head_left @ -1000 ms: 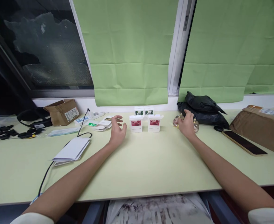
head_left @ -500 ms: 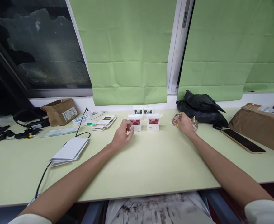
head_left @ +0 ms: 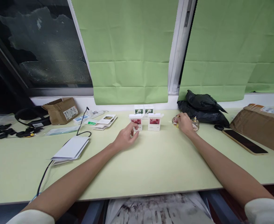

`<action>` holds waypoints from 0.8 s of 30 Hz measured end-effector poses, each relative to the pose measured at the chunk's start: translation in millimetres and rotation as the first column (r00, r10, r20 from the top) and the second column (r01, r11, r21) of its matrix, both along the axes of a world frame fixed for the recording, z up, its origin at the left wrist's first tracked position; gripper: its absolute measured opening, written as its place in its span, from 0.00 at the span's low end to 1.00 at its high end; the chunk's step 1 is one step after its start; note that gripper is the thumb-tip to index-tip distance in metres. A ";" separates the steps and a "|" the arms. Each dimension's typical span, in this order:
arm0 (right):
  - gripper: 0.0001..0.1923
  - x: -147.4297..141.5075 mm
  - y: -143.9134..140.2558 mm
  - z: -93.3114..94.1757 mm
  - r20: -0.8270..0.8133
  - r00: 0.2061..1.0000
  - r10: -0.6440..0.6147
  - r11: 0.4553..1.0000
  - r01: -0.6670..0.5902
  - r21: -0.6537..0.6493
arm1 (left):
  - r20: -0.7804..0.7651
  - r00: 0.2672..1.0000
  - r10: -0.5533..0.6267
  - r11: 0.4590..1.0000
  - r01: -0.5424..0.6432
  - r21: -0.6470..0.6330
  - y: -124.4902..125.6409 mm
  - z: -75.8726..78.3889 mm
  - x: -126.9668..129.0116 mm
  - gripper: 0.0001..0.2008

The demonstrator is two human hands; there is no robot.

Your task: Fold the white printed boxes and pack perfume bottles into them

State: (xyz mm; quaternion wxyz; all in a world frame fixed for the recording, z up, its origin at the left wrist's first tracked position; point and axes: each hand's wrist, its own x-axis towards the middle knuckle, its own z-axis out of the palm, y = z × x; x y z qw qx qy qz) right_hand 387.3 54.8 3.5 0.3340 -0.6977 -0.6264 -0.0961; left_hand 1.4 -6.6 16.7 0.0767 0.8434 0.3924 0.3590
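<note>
My left hand [head_left: 125, 137] pinches the left red-print box [head_left: 136, 121]; my right hand [head_left: 184, 123] curls around the glass bottles [head_left: 194, 124].

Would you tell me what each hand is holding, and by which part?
The left hand pinches the left red-pictured box at its front; the right hand covers a small glass item from above.
</note>
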 end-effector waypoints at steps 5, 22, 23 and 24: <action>0.13 -13.4 -16.6 15.3 0.044 0.999 0.030 0.998 -0.032 0.048 | -0.028 1.000 -0.010 1.000 0.009 -0.016 -0.2 0.0 0.1 0.10; 0.19 -63.5 -83.2 27.5 0.004 0.886 0.463 0.829 -0.435 0.352 | 0.022 0.996 -0.092 0.986 0.094 -0.135 -17.1 3.9 9.6 0.16; 0.18 -70.8 -86.9 25.7 0.014 0.852 0.524 0.809 -0.503 0.304 | 0.044 0.994 -0.101 0.982 0.107 -0.158 -18.1 3.6 10.4 0.20; 0.18 -78.1 -90.1 24.0 0.021 0.819 0.573 0.788 -0.558 0.260 | 0.064 0.992 -0.109 0.976 0.119 -0.181 -19.0 3.1 11.2 0.23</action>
